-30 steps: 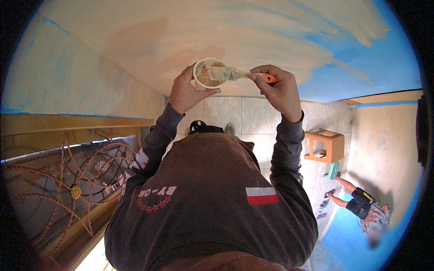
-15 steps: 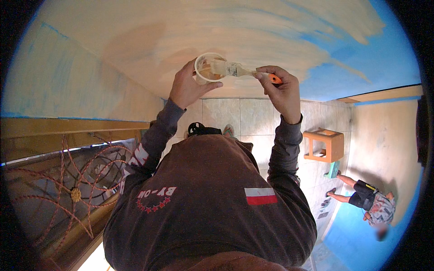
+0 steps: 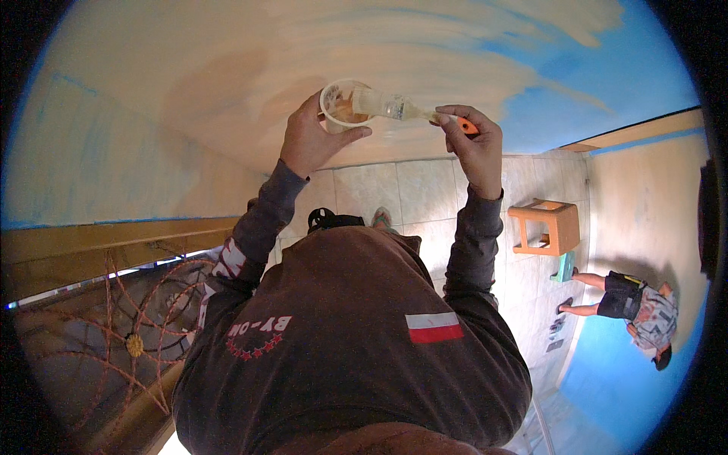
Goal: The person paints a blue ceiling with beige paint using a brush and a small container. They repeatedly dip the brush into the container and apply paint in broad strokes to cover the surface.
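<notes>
My left hand (image 3: pixel 315 140) is closed round a round whitish plastic tub (image 3: pixel 331 104), tilted so that its smeared inside shows. Between the thumb and fingers of my right hand (image 3: pixel 476 144) is the orange-ended handle of a flat paintbrush (image 3: pixel 393 106). The brush's pale bristles lie at the tub's right rim, partly over the opening. Both hands are held out in front of a wall (image 3: pixel 250 83) covered in streaky peach paint, with bright blue (image 3: pixel 599 83) showing at the right.
An orange stool (image 3: pixel 561 227) stands on the tiled floor (image 3: pixel 425 189) to the right, beside a small green stool (image 3: pixel 565 267). Another person (image 3: pixel 644 307) stands near the right wall. At lower left, a wooden ledge (image 3: pixel 114 235) borders an opening with reddish looped cords or bars (image 3: pixel 133 345).
The brush has shifted slightly right and up, its bristles now nearer the tub's rim. Both hands and the tub have moved a little. The other person's posture has changed slightly.
</notes>
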A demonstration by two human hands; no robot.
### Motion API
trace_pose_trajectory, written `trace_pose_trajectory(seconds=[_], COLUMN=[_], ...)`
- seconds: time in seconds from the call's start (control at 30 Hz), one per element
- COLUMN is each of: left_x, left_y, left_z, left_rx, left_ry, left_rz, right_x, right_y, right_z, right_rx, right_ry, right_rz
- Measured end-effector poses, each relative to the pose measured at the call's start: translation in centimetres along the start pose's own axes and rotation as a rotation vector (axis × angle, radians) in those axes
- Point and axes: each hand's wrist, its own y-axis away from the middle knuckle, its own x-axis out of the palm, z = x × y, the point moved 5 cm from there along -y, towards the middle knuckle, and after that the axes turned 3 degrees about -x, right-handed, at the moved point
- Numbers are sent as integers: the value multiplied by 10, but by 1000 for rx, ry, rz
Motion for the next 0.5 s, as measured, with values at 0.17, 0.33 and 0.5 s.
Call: trace_pose_trajectory(seconds=[0.17,0.33,0.5], left_x=[8,36,42], left_y=[-7,-27,-27], left_z=[6,-9,-4], left_rx=[-39,64,51], left_ry=[-20,-21,-3], left_rz=[72,12,22], right_x=[-8,-34,-35], right_y=[5,-4,-2], right_z=[-36,-56,-67], right_rx=[100,99,93], right_ry=[-170,-260,-278], right_rz=[-85,-118,-131])
